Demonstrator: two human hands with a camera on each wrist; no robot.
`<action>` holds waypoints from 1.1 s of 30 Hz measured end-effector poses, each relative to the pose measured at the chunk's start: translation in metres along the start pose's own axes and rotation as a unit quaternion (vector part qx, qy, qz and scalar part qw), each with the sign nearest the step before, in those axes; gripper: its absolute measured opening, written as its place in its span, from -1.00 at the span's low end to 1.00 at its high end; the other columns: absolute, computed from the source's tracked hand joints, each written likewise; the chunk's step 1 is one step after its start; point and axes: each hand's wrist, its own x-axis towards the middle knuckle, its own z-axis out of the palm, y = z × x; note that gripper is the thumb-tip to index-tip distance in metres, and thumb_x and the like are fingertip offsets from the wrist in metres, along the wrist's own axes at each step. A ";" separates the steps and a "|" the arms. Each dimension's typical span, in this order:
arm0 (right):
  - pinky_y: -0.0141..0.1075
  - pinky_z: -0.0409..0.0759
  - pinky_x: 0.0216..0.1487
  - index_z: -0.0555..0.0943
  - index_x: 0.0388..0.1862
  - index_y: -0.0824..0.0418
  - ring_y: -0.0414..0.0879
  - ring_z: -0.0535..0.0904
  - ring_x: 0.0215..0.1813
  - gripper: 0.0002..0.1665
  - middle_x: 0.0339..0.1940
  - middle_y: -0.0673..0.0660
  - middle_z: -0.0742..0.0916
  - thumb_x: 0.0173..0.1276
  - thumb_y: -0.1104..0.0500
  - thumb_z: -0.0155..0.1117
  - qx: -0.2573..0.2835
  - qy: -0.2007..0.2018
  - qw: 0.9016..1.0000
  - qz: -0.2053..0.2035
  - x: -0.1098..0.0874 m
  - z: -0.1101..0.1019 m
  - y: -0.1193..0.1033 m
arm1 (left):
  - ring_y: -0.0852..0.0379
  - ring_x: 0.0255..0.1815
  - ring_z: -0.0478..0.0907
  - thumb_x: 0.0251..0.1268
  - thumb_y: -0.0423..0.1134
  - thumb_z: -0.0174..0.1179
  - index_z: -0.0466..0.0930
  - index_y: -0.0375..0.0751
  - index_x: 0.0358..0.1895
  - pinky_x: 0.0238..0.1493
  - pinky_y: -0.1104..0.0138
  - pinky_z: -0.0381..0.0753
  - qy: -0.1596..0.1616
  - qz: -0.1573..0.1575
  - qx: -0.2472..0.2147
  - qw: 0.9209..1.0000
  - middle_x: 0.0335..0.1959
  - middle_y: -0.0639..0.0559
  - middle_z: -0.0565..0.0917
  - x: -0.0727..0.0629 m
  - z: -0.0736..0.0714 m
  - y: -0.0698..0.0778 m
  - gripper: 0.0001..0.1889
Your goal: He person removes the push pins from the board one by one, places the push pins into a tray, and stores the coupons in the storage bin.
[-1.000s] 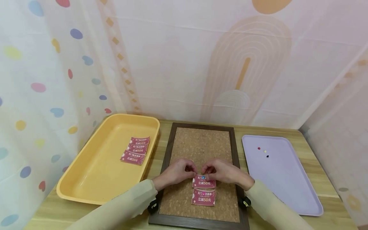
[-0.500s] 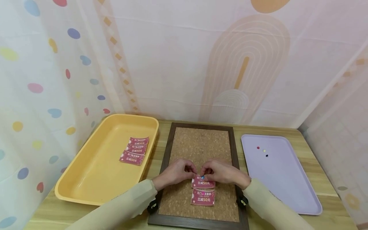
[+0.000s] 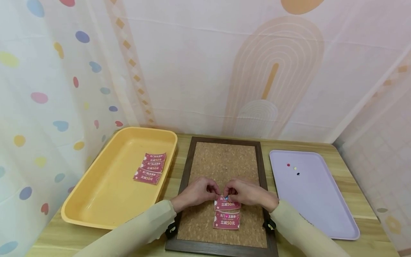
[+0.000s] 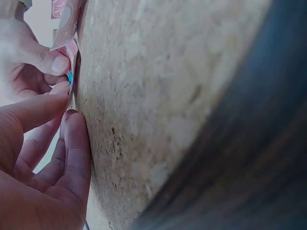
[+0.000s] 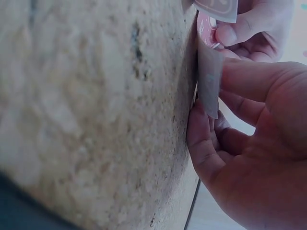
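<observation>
A pink coupon [image 3: 227,204] lies on the cork board [image 3: 224,160], its upper edge between my two hands. My left hand [image 3: 200,191] pinches the coupon's upper left part with thumb and fingers. Opposite it, my right hand [image 3: 247,194] pinches the upper right part, with fingertips close to the cork. Between the hands a blue push pin [image 3: 226,197] shows on the coupon, right beside the right fingertips; its point is hidden. In the right wrist view the coupon [image 5: 209,79] curves up off the cork. Just below, a second coupon [image 3: 226,221] carries a pink push pin [image 3: 227,216].
At the left stands a yellow tray [image 3: 96,200] with several overlapping coupons [image 3: 150,168]. A lilac tray [image 3: 318,203] at the right holds a red pin [image 3: 288,165], a pale yellow pin [image 3: 295,168] and a dark pin [image 3: 298,174]. A patterned curtain [image 3: 192,71] hangs behind the wooden table.
Both hands stay at the coupon's upper edge. The right fingers have shifted very slightly left, and the view has moved a little. Nothing else has visibly changed.
</observation>
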 end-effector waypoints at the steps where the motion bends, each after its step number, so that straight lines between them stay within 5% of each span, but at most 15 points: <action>1: -0.31 0.47 -0.25 0.69 -0.28 0.09 -0.22 0.45 -0.29 -0.88 -0.29 -0.09 0.59 0.39 0.31 0.40 -0.001 0.000 1.000 0.002 0.000 0.000 0.000 | 0.30 -0.41 0.52 0.23 -0.36 0.44 0.78 -0.10 -0.33 -0.35 0.38 0.49 -0.002 0.000 -0.002 1.000 -0.43 0.22 0.72 0.000 0.000 0.000 -0.94; 33: -0.32 0.43 -0.30 0.67 -0.34 0.10 -0.25 0.43 -0.36 -0.87 -0.39 -0.11 0.58 0.38 0.28 0.43 0.005 -0.014 1.000 0.004 0.007 -0.002 0.000 | 0.26 -0.37 0.53 0.25 -0.39 0.43 0.79 -0.09 -0.34 -0.30 0.36 0.52 -0.019 0.004 -0.009 1.000 -0.39 0.19 0.72 0.001 -0.002 -0.001 -0.91</action>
